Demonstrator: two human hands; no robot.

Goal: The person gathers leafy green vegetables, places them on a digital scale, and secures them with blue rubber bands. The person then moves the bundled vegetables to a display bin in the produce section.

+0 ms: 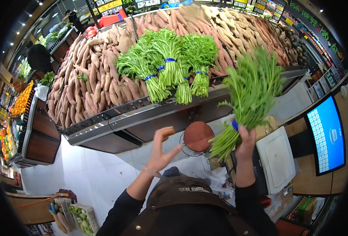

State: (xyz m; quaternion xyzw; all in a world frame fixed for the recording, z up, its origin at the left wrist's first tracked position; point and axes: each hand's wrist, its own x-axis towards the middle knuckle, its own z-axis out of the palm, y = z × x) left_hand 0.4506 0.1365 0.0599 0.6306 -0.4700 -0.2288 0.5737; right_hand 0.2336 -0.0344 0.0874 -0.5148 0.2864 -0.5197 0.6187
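Observation:
My right hand (245, 141) grips a bunch of leafy greens (252, 88) by its stems, just below a blue band (234, 125). The leaves point up and away from me, slightly blurred. Out over the floor, my left hand (161, 152) is empty, its thumb and fingers apart; a bracelet circles that wrist. Several similar banded bunches (169, 66) lie on the front of the produce stand, their stems hanging at its edge. They rest on sweet potatoes (95, 79), which fill the stand's left part.
A round red-brown stool (199, 136) stands below the stand's metal edge (150, 109). At my right are a white-topped scale (276, 159) and a lit touchscreen (327, 135). Crates of vegetables (84, 218) sit on the floor at lower left. A person in dark clothes (39, 57) is farther off.

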